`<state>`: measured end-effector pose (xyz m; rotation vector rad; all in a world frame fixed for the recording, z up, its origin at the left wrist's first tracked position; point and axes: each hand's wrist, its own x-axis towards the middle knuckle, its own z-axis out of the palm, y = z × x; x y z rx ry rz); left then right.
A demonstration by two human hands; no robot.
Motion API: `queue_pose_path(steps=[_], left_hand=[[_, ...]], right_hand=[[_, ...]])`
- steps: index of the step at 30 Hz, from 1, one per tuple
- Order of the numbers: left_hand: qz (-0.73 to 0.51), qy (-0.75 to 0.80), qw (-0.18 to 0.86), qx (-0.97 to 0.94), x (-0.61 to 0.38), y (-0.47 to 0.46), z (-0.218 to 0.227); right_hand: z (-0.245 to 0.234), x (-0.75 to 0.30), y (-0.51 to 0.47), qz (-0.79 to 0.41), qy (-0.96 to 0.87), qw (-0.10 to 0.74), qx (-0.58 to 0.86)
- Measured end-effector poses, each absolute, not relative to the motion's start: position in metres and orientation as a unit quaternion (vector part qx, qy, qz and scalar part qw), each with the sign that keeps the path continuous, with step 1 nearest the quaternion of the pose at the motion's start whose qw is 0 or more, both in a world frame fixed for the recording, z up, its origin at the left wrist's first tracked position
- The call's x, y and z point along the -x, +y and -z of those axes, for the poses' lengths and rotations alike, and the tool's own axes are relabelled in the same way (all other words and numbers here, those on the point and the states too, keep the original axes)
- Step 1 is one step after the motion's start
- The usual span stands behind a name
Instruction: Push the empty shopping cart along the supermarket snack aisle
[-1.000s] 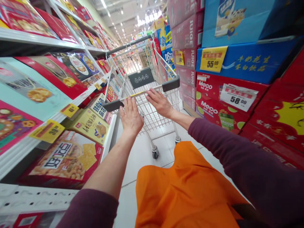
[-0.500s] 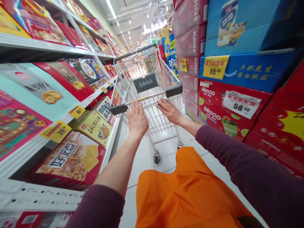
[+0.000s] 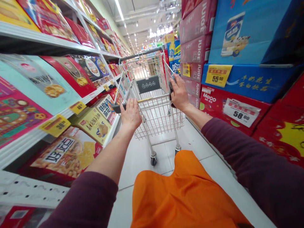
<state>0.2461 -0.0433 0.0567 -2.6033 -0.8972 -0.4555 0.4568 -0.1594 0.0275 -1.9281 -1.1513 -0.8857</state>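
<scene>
My left hand (image 3: 130, 115) rests on the left part of the grey handle (image 3: 144, 99) of a wire shopping cart (image 3: 154, 117), its fingers bent over the bar. My right hand (image 3: 179, 93) wraps the handle's right end, which it mostly hides. The cart stands ahead of me on its wheels, tilted slightly in the view, with nothing visible in its basket. Below my arms, an orange apron (image 3: 185, 193) covers my front, and maroon sleeves (image 3: 251, 164) reach my forearms.
White shelves (image 3: 47, 39) of boxed snacks line the left side. Stacked red and blue cartons (image 3: 235, 82) with yellow and white price tags rise on the right. A white tiled floor (image 3: 204, 148) runs between them down the long aisle.
My right hand has gone from lying flat on the handle to wrapping its right end. The handle now slants more steeply, and the shelves and cartons have shifted slightly in view.
</scene>
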Motion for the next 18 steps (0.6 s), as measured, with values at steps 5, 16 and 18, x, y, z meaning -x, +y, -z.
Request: queue_pose_path(steps=[5,16,18], left_hand=[[0.154,-0.336,0.166,0.914,-0.246,-0.051,-0.065],[0.134,-0.283,0.205,0.927,-0.22,-0.042,-0.075],[0.13,-0.28,0.208,0.928,-0.212,-0.03,-0.077]], right_hand=[[-0.031,-0.424,-0.128,0.311,-0.498,0.365,0.723],[-0.054,-0.376,-0.128,0.281,-0.59,0.256,0.712],[-0.055,-0.393,-0.145,0.283,-0.566,0.249,0.733]])
